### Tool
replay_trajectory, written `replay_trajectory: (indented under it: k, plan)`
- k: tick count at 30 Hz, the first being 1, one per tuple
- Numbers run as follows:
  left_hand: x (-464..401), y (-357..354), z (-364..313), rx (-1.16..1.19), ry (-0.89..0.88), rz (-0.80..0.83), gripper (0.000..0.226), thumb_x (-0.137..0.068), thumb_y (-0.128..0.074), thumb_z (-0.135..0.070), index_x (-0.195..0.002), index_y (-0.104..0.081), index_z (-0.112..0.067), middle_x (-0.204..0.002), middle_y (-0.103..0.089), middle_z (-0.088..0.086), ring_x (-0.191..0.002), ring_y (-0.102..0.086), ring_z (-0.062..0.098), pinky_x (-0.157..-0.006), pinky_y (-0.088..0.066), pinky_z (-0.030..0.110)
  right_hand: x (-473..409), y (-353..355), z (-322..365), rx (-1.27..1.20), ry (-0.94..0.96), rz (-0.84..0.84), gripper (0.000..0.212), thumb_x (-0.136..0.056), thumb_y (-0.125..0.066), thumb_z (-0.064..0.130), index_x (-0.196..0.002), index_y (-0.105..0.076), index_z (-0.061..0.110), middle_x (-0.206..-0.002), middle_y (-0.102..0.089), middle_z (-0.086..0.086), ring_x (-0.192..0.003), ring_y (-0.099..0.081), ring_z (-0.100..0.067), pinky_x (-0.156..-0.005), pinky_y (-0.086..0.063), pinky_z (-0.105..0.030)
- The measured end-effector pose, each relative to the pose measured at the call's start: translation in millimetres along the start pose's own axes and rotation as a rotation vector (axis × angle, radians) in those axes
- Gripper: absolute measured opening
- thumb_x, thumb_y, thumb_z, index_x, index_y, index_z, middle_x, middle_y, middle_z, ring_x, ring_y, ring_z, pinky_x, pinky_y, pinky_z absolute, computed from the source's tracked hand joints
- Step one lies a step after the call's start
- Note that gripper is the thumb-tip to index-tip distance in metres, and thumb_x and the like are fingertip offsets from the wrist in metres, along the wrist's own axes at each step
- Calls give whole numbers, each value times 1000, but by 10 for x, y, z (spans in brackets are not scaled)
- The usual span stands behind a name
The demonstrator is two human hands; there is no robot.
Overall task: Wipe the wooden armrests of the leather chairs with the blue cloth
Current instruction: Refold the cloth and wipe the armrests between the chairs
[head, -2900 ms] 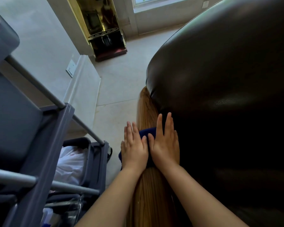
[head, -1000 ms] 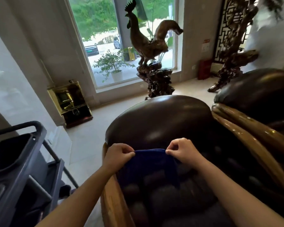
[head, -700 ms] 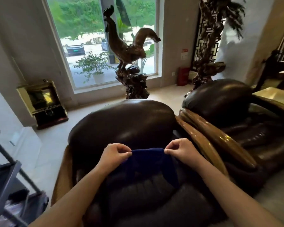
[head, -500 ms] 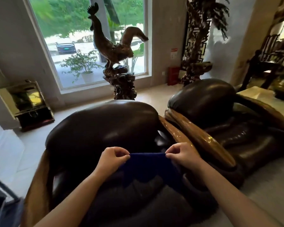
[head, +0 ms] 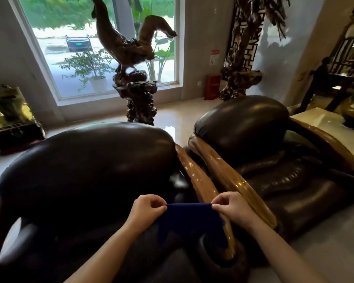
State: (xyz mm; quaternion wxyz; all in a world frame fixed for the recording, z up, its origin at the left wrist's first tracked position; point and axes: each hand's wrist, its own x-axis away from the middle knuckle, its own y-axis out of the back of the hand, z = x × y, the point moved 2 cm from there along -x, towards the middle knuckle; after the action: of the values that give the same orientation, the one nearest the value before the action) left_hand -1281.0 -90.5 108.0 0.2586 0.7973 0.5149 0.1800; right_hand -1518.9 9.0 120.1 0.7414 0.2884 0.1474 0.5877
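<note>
Sunlit lobby, two dark leather chairs (head: 86, 172) side by side. Both hands, left hand (head: 146, 209) and right hand (head: 232, 208), pinch the top corners of the blue cloth (head: 190, 221), stretching it flat, probably to refold before wiping the wooden armrest (head: 200, 184) just beyond.

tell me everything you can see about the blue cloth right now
The blue cloth is a plain, dark blue piece of soft fabric, with no print visible. It hangs spread out, its top edge stretched taut between the left hand and the right hand, each pinching an upper corner. The rest hangs loose over the dark leather chair, beside a wooden armrest.
</note>
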Motion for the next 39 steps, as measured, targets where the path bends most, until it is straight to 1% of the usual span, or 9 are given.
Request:
replay_trajectory:
  k: [8, 15, 18, 24, 32, 34, 36, 38, 39]
  plan:
    - [-958, -894, -546, -39, 49, -76, 13, -72, -70, -10, -68, -71, -23, -63, -65, -14, -62, -60, -1, -57, -43, 2, -1037, 846, -710, 12, 20, -15, 8, -79, -69, 14, -75, -70, 20, -74, -69, 6, -71, -64, -3, -54, -43, -7]
    - [-1686, -1699, -574, -27, 141, -260, 20, -76, -68, -11, -70, -68, -30, -70, -68, -11, -71, -64, 0, -60, -44, 6, -2105, 1147, -1357, 0, 130, 38, 13, -81, -67, 20, -73, -65, 30, -72, -66, 9, -72, -63, -4, -61, -45, -14]
    - [-1960, -2016, -399, -30, 180, -325, 27, -76, -68, -9, -67, -64, -35, -69, -67, -11, -70, -64, 3, -61, -44, 9, -2521, 1056, -1634, 6, 155, 37, 9, -83, -65, 20, -79, -65, 29, -74, -65, 12, -74, -62, -4, -61, -44, -12]
    - [-2485, -2513, 166, -73, 234, -390, 16, -77, -66, -10, -75, -68, -25, -71, -66, -12, -70, -61, 0, -58, -41, 5, -3203, 586, -2266, 26, 189, 73, 11, -83, -64, 16, -79, -64, 26, -73, -62, 13, -74, -61, -5, -63, -43, -12]
    - [-2808, -3114, 966, -85, 327, -355, 10, -78, -65, -9, -83, -71, -14, -81, -69, -2, -79, -62, 9, -74, -46, 21, -3619, -152, -3104, 80, 147, 82, 13, -82, -65, 14, -77, -62, 26, -70, -57, 17, -67, -54, 4, -57, -34, -8]
    - [-2819, -3237, 1111, -39, 356, -315, 12, -78, -64, -7, -83, -71, -16, -84, -70, -2, -81, -62, 8, -78, -49, 23, -3626, -290, -3239, 38, 108, 65, 16, -82, -64, 17, -70, -61, 26, -67, -58, 16, -65, -56, 3, -61, -39, -12]
    - [-2828, -3334, 1227, 22, 368, -303, 17, -80, -59, -5, -84, -70, -17, -85, -69, -3, -83, -62, 8, -82, -51, 25, -3611, -413, -3328, -13, 51, 15, 18, -84, -60, 24, -66, -61, 23, -66, -61, 9, -67, -58, -3, -68, -49, -28]
    - [-2869, -3423, 1295, 58, 345, -389, 21, -86, -51, -7, -96, -67, -16, -97, -67, -3, -96, -61, 11, -89, -48, 24, -3607, -542, -3369, 18, 45, -100, 16, -83, -58, 33, -87, -63, 18, -91, -64, -1, -89, -59, -17, -85, -48, -40]
    - [-2930, -3505, 1334, 62, 338, -420, 27, -90, -47, -10, -112, -61, -15, -115, -62, -2, -114, -55, 14, -98, -42, 24, -3626, -633, -3373, 77, 42, -124, 34, -82, -59, 39, -108, -58, 17, -113, -58, -8, -109, -53, -24, -95, -43, -43]
